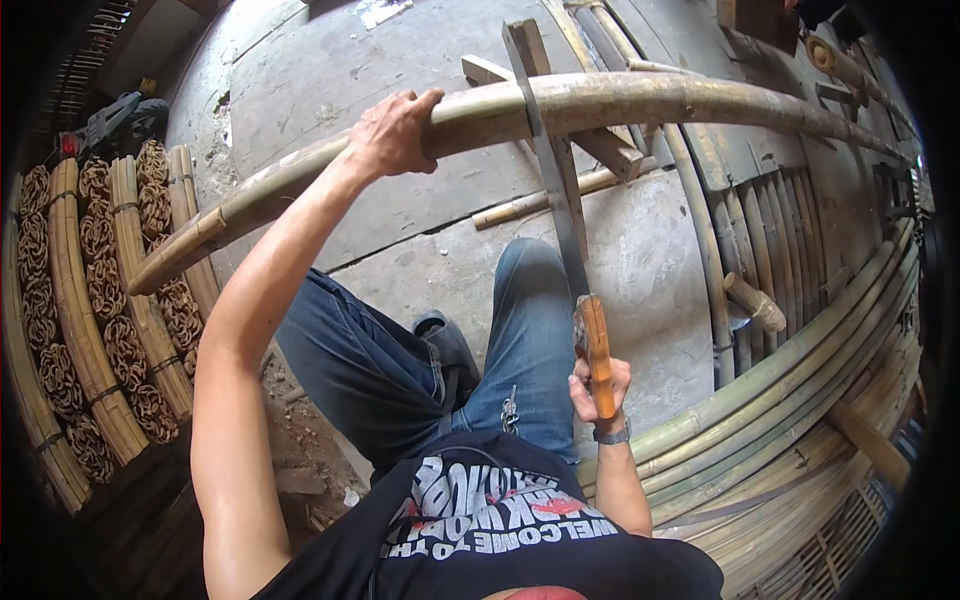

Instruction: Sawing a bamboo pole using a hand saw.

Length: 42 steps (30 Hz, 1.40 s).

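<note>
Work in hand: sawing through a long bamboo pole [640, 100].

1. Floor [400, 230]. Grey concrete fills the centre of the frame. The person sits over it, knees in blue jeans pointing toward the upper centre.

2. Bamboo pole. It runs in a bowed line from the middle left to the upper right edge, held clear of the floor. It is whole — no split or severed end shows at the saw line.

3. Stock at the sides. A stack of bamboo poles [790, 420] lies along the lower right; woven bamboo panels [100, 300] lean at the left edge. A short wooden block [600, 140] sits under the pole near the cut.

4. Saw [553, 170]. The blade crosses the pole just right of centre, near upright in the frame, its orange handle [597, 355] at the lower end. The blade lies over the near face of the pole; depth of cut cannot be read here.

5. Left hand [392, 130]. Closed over the pole, just left of the blade, steadying it.

6. Right hand [597, 390]. Wrapped round the orange handle, a watch at the wrist.

Judged status: the cut is at an early or middle stage — the pole is not yet parted, and the rest of the stroke work remains.
</note>
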Each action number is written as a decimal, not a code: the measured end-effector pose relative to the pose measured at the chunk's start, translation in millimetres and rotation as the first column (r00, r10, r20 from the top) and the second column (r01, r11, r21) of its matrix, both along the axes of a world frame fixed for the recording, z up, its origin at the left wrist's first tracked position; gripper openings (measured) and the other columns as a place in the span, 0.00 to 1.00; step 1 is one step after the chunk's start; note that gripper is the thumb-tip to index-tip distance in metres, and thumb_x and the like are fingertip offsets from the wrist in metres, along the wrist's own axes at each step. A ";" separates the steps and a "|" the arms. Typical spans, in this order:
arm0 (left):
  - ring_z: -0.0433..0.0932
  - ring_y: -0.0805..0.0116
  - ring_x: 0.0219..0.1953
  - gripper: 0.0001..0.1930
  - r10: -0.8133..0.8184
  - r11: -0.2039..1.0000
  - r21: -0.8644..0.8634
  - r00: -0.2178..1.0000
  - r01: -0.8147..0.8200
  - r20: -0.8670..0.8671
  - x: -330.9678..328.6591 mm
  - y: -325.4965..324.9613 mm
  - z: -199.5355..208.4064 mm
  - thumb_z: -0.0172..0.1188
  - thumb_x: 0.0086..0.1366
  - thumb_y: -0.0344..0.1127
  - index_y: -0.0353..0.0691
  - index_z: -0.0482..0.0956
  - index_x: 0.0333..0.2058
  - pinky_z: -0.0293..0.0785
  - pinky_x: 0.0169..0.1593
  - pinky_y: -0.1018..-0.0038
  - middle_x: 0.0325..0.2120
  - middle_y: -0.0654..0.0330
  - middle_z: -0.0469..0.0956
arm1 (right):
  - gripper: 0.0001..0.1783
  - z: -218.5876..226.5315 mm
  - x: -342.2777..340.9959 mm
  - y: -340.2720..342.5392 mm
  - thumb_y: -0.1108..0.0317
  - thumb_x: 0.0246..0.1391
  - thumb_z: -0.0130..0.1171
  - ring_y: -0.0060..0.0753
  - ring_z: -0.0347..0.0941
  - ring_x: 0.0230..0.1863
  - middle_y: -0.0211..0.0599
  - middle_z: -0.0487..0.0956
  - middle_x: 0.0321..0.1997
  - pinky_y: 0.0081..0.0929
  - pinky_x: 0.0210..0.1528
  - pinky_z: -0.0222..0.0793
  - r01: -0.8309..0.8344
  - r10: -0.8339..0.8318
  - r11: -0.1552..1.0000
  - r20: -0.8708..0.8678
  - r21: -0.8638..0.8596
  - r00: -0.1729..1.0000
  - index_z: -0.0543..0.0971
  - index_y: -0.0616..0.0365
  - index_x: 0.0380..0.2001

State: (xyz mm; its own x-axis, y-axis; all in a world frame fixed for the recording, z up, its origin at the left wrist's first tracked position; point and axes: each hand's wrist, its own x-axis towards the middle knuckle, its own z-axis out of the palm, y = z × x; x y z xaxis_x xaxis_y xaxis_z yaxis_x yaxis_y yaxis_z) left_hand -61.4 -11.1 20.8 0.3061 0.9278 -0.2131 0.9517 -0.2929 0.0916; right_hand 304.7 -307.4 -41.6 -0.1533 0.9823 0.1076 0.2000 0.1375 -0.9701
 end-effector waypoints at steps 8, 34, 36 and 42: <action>0.77 0.49 0.53 0.47 0.029 0.999 0.030 0.999 -0.028 -0.045 -1.5 4.2 0.9 0.79 0.42 0.46 0.47 0.69 0.63 0.77 0.55 0.56 0.46 0.50 0.78 | 0.12 50.2 -35.2 58.4 0.75 0.49 0.66 0.32 0.71 0.15 0.35 0.72 0.15 0.28 0.22 0.66 0.111 -0.110 0.990 -0.017 0.087 0.994 0.74 0.60 0.17; 0.80 0.45 0.49 0.47 0.012 1.000 0.003 1.000 -0.012 -0.023 0.2 1.6 -1.0 0.79 0.40 0.43 0.48 0.68 0.62 0.80 0.50 0.56 0.42 0.48 0.81 | 0.12 62.4 -57.1 94.0 0.75 0.52 0.66 0.25 0.70 0.17 0.28 0.71 0.14 0.27 0.22 0.64 0.157 -0.172 0.979 0.113 0.130 0.979 0.75 0.57 0.19; 0.80 0.45 0.49 0.47 -0.008 1.000 -0.007 1.000 0.008 -0.022 -0.9 -0.7 -14.0 0.79 0.40 0.44 0.47 0.68 0.62 0.80 0.50 0.55 0.42 0.48 0.81 | 0.12 26.3 -81.9 148.2 0.77 0.50 0.66 0.24 0.68 0.17 0.30 0.71 0.14 0.28 0.21 0.62 0.097 -0.091 0.990 -0.062 0.103 0.994 0.73 0.58 0.18; 0.79 0.48 0.51 0.48 0.036 0.998 -0.047 0.998 -0.039 -0.057 -1.3 -3.7 13.0 0.79 0.40 0.45 0.46 0.67 0.63 0.81 0.51 0.53 0.45 0.49 0.80 | 0.12 36.2 -16.2 -8.2 0.78 0.43 0.61 0.33 0.71 0.18 0.34 0.70 0.14 0.31 0.39 0.78 0.003 -0.005 0.997 -0.021 -0.075 1.000 0.71 0.54 0.13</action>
State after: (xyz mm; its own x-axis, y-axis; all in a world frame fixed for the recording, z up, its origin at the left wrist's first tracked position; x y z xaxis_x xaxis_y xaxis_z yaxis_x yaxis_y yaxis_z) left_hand -62.7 -14.8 33.8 0.2575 0.9268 -0.2734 0.9660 -0.2534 0.0510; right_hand 288.5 -315.6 -5.4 -0.1477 0.9883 0.0368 0.1793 0.0634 -0.9817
